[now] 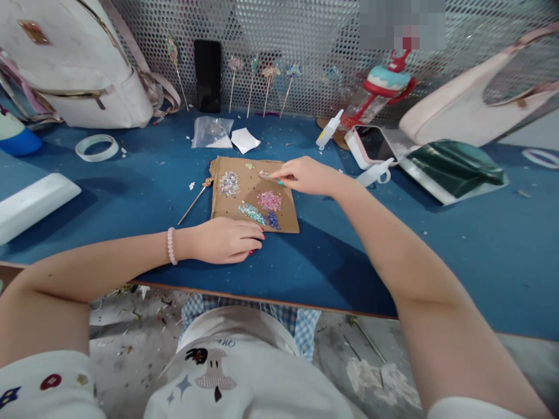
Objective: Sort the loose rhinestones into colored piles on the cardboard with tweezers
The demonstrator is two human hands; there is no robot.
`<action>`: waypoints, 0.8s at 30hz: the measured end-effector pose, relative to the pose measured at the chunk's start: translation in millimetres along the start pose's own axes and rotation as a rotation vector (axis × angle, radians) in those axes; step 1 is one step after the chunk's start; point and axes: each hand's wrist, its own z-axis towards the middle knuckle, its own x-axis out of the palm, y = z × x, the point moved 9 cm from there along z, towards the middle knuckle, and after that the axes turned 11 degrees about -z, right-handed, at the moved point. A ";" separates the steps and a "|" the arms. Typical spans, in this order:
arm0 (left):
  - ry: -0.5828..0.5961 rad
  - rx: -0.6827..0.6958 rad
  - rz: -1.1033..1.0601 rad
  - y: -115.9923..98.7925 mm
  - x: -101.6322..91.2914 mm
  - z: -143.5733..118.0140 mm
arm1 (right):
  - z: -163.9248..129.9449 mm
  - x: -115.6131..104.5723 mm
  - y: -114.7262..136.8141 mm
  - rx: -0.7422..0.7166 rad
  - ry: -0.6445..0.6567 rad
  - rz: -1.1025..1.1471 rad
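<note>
Sitting at a blue counter (393, 256) backed by a perforated metal wall (305, 35), you have a white backpack (74, 64) at the far left and a pale handbag (471, 99) at the far right. A green foil pouch (454, 166) lies near the handbag, a phone in a pink case (371, 145) just left of it, a glue bottle (329, 128) beside that. A tape ring (96, 148) sits far left. Mid-counter lies a cardboard sheet (248, 201) carrying small heaps of beads (269, 201): silver, pink, teal, blue. Your left hand (227, 240) rests flat on the counter at the cardboard's near edge, fingers loosely curled, holding nothing visible. Your right hand (305, 176) is over the cardboard's far edge, fingers pinched narrow on a small teal piece (276, 181); too small to tell what it is. A gold hairpin stick (194, 201) lies just left of the cardboard. More decorated sticks (266, 87) lean against the wall.
</note>
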 end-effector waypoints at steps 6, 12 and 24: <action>-0.010 0.003 0.001 0.3 0.3 -0.2 | -3.2 -6.4 -6.8 0.009 -0.035 0.005; -0.022 0.006 -0.003 -0.4 -1.4 0.4 | -3.1 -6.4 -3.3 -0.021 -0.022 0.010; -0.004 -0.008 -0.006 1.4 0.5 0.3 | -1.9 -6.9 3.5 -0.033 0.003 -0.014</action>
